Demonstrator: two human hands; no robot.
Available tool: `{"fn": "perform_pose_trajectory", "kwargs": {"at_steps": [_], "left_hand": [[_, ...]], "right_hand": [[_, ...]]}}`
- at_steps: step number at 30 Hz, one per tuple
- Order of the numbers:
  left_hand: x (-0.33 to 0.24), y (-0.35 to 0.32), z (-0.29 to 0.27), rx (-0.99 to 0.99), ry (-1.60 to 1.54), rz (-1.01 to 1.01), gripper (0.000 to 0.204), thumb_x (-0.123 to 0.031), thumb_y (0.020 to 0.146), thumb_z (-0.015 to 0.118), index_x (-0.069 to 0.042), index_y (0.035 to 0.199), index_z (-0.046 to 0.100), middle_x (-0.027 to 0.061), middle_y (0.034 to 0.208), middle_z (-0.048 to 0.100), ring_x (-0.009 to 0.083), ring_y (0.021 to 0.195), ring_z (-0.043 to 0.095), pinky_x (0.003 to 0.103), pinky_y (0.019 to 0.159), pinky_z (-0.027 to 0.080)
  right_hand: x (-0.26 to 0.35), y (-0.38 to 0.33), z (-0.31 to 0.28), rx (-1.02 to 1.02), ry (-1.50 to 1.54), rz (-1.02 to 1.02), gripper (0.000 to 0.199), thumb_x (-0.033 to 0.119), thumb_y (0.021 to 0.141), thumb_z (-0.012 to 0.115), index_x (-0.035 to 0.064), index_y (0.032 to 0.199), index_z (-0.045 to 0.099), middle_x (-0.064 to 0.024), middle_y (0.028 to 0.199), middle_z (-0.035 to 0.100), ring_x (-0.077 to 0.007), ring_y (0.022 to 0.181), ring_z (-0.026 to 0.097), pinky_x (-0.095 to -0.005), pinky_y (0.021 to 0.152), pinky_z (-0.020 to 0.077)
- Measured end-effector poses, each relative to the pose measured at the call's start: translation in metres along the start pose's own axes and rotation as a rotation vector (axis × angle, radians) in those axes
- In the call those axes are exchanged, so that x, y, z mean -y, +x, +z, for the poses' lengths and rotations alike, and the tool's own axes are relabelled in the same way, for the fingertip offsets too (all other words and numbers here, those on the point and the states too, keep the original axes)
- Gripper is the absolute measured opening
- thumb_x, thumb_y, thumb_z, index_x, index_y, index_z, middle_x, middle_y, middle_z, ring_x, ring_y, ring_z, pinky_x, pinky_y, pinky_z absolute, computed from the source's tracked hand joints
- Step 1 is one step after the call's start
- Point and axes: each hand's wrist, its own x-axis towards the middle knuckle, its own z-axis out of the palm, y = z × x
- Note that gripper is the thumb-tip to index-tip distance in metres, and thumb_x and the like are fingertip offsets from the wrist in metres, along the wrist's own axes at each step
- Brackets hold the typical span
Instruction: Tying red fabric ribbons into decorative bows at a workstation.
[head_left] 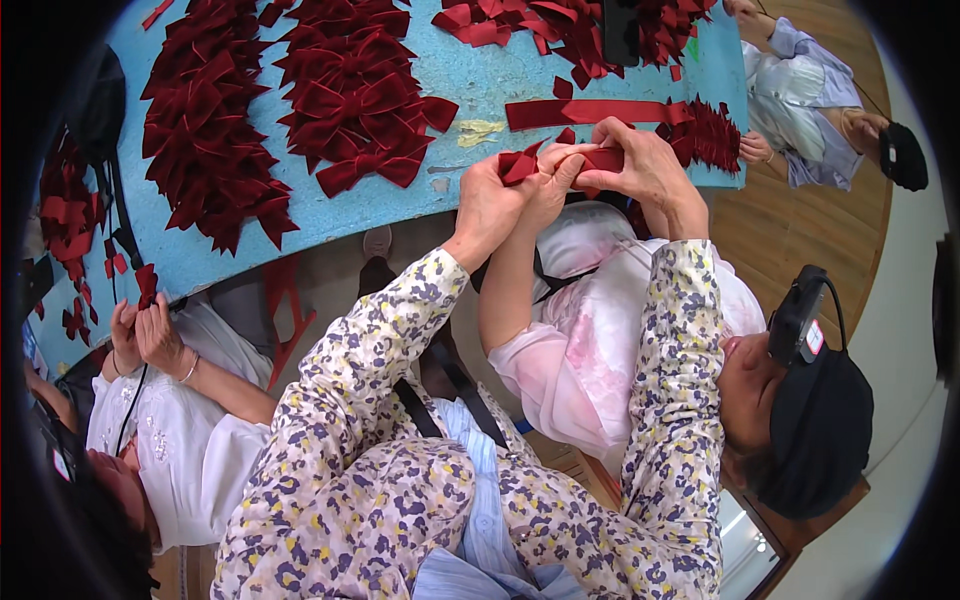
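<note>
- Fingers of the L hand (488,205): bent, pinching at the L end of a dk. red ribbon (603,158), approx. at the tabletop's front edge; one end seems steadied here.
- R hand (650,175): thumb & index curved round the ribbon's R part, grasping it; the spread btwn the two hands prob. keeps the band stretched & flat.
- Co-worker's hand (543,205), pink sleeve (560,375): reaches up btwn the two, fingers at the ribbon's middle, prob. lending a third hold. Overlap hides the exact contact; cannot tell if the red at L & R is one piece.
- Long red strip (560,114): laid flat on the tabletop (475,82) just beyond the hands, prob. for easy reach.
- Pleated red row (718,142): at the R end of the tabletop, folds packed tight, apparently to save space.
- Two columns of bows, L (205,110) & ctr. (352,105): overlapped in rows, i.e. prob. kept in order, w/ working room to their R.
- Loose red pieces (485,22): heaped at the far side, apart from the bows, prob. to avoid mixing.
- Second co-worker's hands (160,338), far L: hold a small bow (147,280) upright by its lower part, prob. to leave the loops uncrushed.
</note>
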Motion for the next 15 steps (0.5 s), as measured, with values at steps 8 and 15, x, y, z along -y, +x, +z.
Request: {"fn": "perform_pose_trajectory", "kwargs": {"at_steps": [8, 15], "left_hand": [[-0.013, -0.006, -0.012, 0.041, 0.06, 0.013, 0.016, -0.012, 0.075, 0.07, 0.0, 0.085, 0.066, 0.0011, 0.072, 0.065, 0.0062, 0.065, 0.055, 0.023, 0.062, 0.046], [-0.029, 0.003, 0.007, 0.069, 0.152, 0.116, 0.02, -0.015, 0.072, 0.069, 0.0, 0.084, 0.067, 0.0158, 0.075, 0.067, 0.0206, 0.069, 0.066, 0.032, 0.065, 0.05]], "right_hand": [[0.032, -0.021, 0.015, -0.27, 0.115, -0.173, 0.036, 0.027, 0.071, 0.073, 0.0113, 0.101, 0.062, -0.0084, 0.081, 0.064, -0.0293, 0.074, 0.062, -0.0379, 0.066, 0.0483], [0.008, -0.028, 0.021, -0.432, 0.256, -0.209, 0.025, 0.01, 0.072, 0.069, 0.0094, 0.097, 0.065, -0.0093, 0.085, 0.064, -0.0278, 0.076, 0.064, -0.0337, 0.066, 0.0505]]}}
